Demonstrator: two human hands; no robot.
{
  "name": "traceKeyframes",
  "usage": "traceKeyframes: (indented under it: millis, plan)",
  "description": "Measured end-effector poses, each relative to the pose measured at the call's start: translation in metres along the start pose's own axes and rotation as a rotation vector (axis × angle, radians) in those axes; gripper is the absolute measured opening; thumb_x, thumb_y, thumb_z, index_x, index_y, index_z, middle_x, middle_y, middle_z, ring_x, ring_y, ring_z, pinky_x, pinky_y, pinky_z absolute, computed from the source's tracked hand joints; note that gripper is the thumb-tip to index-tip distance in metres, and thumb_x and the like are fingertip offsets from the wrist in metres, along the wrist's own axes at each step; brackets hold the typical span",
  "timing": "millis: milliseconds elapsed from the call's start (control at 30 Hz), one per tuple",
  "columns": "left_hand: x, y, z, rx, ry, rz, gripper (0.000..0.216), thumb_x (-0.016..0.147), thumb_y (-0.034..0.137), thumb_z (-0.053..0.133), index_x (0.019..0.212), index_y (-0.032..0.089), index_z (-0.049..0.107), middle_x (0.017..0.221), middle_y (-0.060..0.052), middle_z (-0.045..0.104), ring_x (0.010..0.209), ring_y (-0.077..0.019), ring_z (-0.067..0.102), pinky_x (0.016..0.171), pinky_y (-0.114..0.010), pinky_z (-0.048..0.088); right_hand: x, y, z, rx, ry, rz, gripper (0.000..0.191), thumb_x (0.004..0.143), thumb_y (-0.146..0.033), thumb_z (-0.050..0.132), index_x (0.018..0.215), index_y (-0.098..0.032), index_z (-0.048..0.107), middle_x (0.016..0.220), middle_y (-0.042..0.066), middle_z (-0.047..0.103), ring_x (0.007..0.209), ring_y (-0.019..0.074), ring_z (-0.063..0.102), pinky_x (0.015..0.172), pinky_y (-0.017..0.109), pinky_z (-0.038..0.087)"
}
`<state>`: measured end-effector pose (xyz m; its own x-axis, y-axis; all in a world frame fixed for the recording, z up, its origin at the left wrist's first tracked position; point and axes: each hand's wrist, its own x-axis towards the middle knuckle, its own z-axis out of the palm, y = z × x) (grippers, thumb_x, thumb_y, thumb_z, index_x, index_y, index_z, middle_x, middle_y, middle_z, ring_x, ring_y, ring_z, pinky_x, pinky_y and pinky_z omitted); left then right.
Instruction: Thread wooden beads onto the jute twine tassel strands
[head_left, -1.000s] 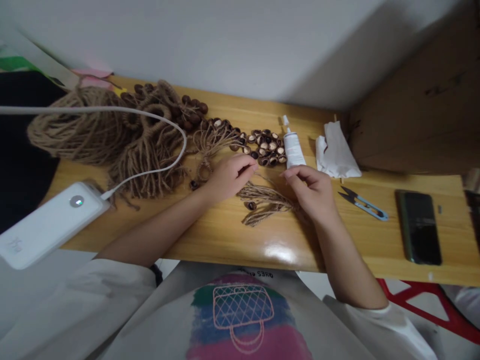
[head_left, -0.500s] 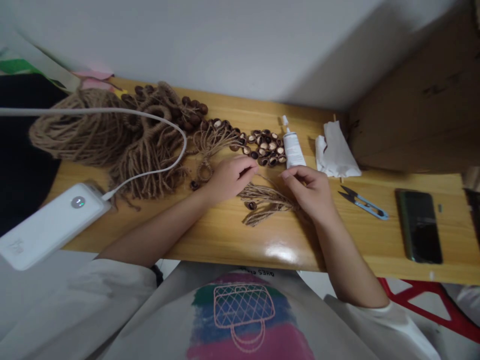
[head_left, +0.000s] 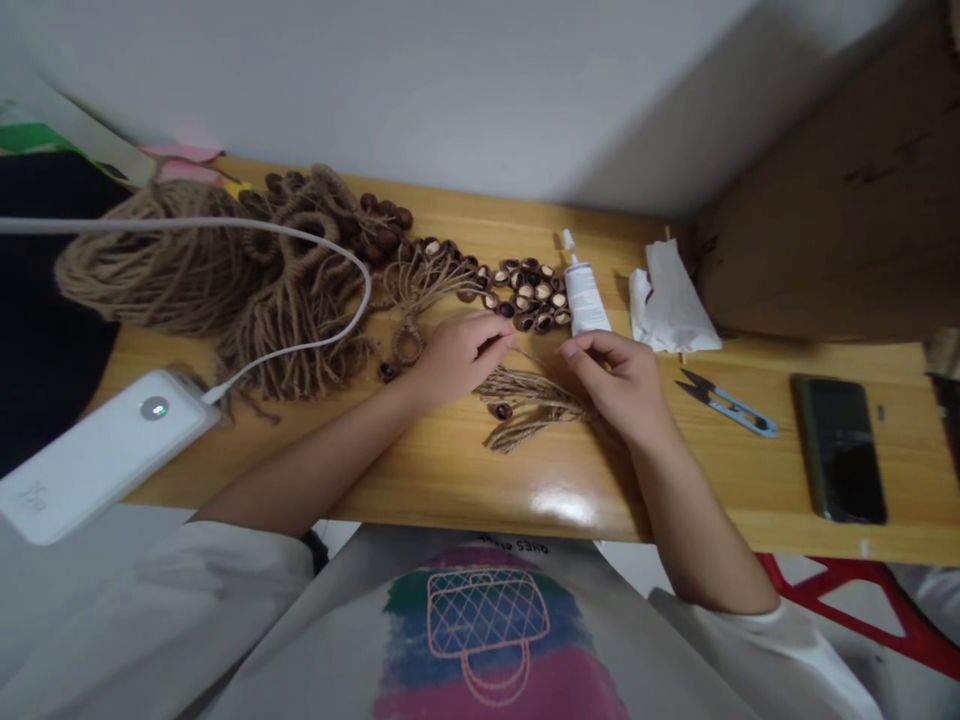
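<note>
My left hand (head_left: 466, 352) is closed, its thumb and forefinger pinching the end of a thin strand of jute twine (head_left: 534, 357). To its right, my right hand (head_left: 619, 385) is also closed, thumb against forefinger; the strand runs toward it. A bundle of jute cords (head_left: 536, 405) lies on the table between the hands and passes under my right hand, which hides its far end. Beside the cords sits a dark half nutshell (head_left: 499, 410). Beyond the hands are several cut nutshells (head_left: 536, 292) and a white glue tube (head_left: 586, 297). A tied twine loop with loose strands (head_left: 420, 285) lies past my left hand.
At left lie a big twine skein (head_left: 161, 265), fringed cord pieces (head_left: 289, 330) and a white power bank (head_left: 105, 455) with its cable (head_left: 330, 245). On the right are thread snips (head_left: 731, 405), a phone (head_left: 840, 450), white tissue (head_left: 671, 305) and a cardboard box (head_left: 832, 210).
Both hands keep nearly the same place and the same pinch. Only a slight shift of the whole view shows.
</note>
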<state>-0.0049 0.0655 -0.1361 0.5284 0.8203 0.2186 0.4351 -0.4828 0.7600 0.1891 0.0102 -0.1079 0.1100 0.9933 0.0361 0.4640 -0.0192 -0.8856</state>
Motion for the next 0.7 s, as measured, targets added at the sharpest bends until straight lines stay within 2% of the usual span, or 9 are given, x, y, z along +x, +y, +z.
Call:
traceKeyframes:
  millis: [100,267,533,700]
  plan:
    - [-0.0003,-0.0004,0.0007,-0.049,0.035,-0.043,0.014,0.087,0.018,0.049,0.088,0.018,0.063,0.083,-0.003,0.067,0.078,-0.0141,0.060,0.076,-0.029,0.046,-0.0001,-0.0002,0.0000,-0.001,-0.008,-0.007,0.015,0.077,-0.027,0.060,0.066,-0.018,0.065,0.060,-0.001,0.062,0.056,0.0125,0.053,0.054,0.024,0.041]
    - [0.0000,-0.0021,0.0014,-0.143,0.138,-0.122,0.025,0.082,0.010,0.047,0.102,0.019,0.059,0.079,0.000,0.061,0.072,-0.0119,0.056,0.072,-0.026,0.045,-0.0005,-0.0001,0.0002,-0.002,-0.013,-0.003,0.015,0.077,-0.028,0.060,0.067,-0.017,0.065,0.059,-0.002,0.061,0.055,0.0121,0.052,0.053,0.024,0.040]
    - [0.0001,-0.0017,0.0002,-0.122,0.123,-0.077,0.024,0.079,0.007,0.045,0.095,0.017,0.060,0.082,-0.002,0.061,0.077,-0.0132,0.056,0.073,-0.027,0.045,-0.0012,0.0018,-0.0005,0.001,-0.034,0.001,0.012,0.074,-0.023,0.057,0.075,-0.018,0.068,0.066,0.000,0.066,0.058,0.0136,0.056,0.057,0.025,0.043]
    - [0.0008,-0.0009,-0.0004,-0.091,0.121,-0.058,0.022,0.080,0.006,0.045,0.091,0.017,0.061,0.089,-0.003,0.064,0.082,-0.0138,0.058,0.076,-0.028,0.046,-0.0008,0.0017,-0.0014,0.014,-0.064,-0.033,0.015,0.069,-0.016,0.051,0.065,-0.019,0.064,0.062,-0.001,0.064,0.059,0.0135,0.056,0.058,0.025,0.042]
